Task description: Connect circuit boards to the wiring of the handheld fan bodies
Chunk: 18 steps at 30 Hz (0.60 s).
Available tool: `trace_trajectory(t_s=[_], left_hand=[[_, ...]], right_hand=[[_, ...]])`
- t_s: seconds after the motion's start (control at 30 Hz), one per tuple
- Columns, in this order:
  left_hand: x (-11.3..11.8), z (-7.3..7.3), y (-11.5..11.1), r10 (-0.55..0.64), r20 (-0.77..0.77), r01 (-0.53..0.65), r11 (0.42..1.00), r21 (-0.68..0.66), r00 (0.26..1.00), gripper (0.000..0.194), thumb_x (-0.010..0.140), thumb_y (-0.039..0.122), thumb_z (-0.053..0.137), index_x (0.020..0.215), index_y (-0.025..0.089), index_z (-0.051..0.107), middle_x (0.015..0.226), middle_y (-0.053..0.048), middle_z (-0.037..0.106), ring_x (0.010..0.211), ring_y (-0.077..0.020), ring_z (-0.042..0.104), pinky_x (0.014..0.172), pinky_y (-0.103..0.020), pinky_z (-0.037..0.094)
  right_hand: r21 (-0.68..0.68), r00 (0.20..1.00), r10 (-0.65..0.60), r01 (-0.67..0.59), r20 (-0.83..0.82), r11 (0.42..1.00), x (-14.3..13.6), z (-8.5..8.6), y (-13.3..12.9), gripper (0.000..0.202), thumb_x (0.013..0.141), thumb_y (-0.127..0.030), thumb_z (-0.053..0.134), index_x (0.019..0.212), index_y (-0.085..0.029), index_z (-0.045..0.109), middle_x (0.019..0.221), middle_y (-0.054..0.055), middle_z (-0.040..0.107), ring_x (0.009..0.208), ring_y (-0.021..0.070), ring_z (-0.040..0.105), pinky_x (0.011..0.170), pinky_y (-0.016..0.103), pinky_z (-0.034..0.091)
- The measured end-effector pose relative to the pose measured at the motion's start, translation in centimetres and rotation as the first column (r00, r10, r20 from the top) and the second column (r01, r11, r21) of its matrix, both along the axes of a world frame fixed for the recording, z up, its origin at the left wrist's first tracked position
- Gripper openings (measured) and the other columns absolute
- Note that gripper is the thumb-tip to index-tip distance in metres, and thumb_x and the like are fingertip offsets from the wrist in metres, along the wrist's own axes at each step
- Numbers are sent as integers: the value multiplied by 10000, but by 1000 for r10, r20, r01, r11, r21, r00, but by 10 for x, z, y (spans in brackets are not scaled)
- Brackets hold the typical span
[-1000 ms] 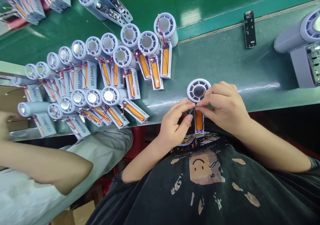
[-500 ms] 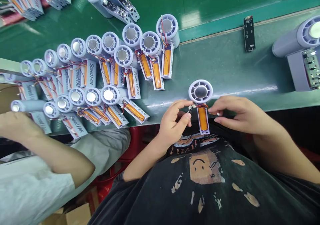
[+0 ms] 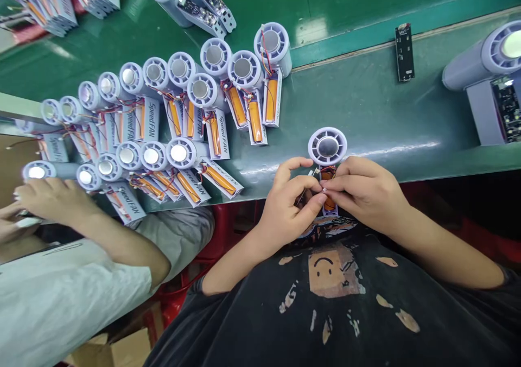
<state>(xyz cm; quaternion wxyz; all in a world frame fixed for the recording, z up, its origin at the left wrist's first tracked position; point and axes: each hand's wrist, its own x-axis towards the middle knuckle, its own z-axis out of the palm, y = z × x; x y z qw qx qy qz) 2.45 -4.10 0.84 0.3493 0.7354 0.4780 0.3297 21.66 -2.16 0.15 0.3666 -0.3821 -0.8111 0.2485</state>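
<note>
In front of my body a lavender fan unit (image 3: 328, 145) rests at the bench edge, its round end up and its handle towards me. An orange battery (image 3: 329, 203) lies in the open handle, partly covered by my fingers. My right hand (image 3: 366, 190) is closed, pinching a small white wire connector (image 3: 324, 189) over the battery. Beside it, my left hand (image 3: 291, 201) has thumb and fingers pressed together; a thin dark piece between them is mostly hidden. Another small white plug (image 3: 316, 172) shows near the left fingertips. The fingers of both hands meet there.
Several similar fans (image 3: 199, 90) with exposed batteries stand in rows at left. A black circuit board (image 3: 404, 52) lies on the green bench (image 3: 358, 95). At right stands a larger-looking fan (image 3: 468, 79) with its board exposed. A co-worker's hands (image 3: 52, 201) are at far left.
My right hand has moved left with the connector, bringing it to my left fingertips over the battery. At far left, the co-worker's arm has shifted and a second hand shows.
</note>
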Motion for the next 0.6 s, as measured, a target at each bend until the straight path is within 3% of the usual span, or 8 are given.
trace_trajectory(t_s=[0.2, 0.33, 0.43, 0.5, 0.6], left_hand=[[2, 1, 1, 17, -64, -13, 998, 54, 998, 43, 899, 190, 592, 862, 198, 611, 1246, -80, 547, 1150, -238, 558, 856, -378, 543], [1, 0, 3, 30, -51, -26, 996, 81, 998, 82, 908, 156, 563, 839, 196, 579, 1151, -68, 593, 1172, -225, 554, 912, -379, 530], [1, -3, 3, 26, -24, -24, 997, 76, 999, 84, 913, 166, 571, 835, 196, 573, 1120, -61, 594, 1180, -217, 550, 930, -369, 526], [1, -6, 3, 32, 21, -33, 998, 53, 999, 33, 911, 179, 582, 935, 201, 589, 1162, -71, 579, 1171, -216, 551, 884, -347, 547], [1, -12, 1, 81, 113, -77, 996, -39, 990, 266, 917, 184, 570, 1180, 216, 536, 1202, -91, 562, 1100, -204, 584, 750, -290, 575]], right_hand=[[124, 998, -59, 54, 31, 991, -5, -6, -3, 155, 907, -159, 588, 818, -181, 713, 715, 16, 611, 667, 133, 543, 603, 280, 458], [20, 997, 28, -27, -74, 999, -3, -8, 1, 100, 895, -163, 613, 928, -179, 706, 740, 4, 597, 686, 124, 561, 620, 271, 481], [-105, 992, -1, -13, -125, 994, -2, -8, 2, 81, 884, -175, 629, 892, -208, 703, 725, -20, 580, 677, 115, 566, 619, 265, 474], [-151, 988, -75, 54, -136, 987, -3, -6, 1, 62, 864, -175, 647, 843, -209, 694, 729, -19, 588, 673, 115, 566, 601, 260, 458], [-81, 975, -186, 177, -122, 981, -4, -3, 0, 52, 839, -154, 660, 821, -198, 680, 747, -2, 604, 684, 125, 564, 592, 267, 446]])
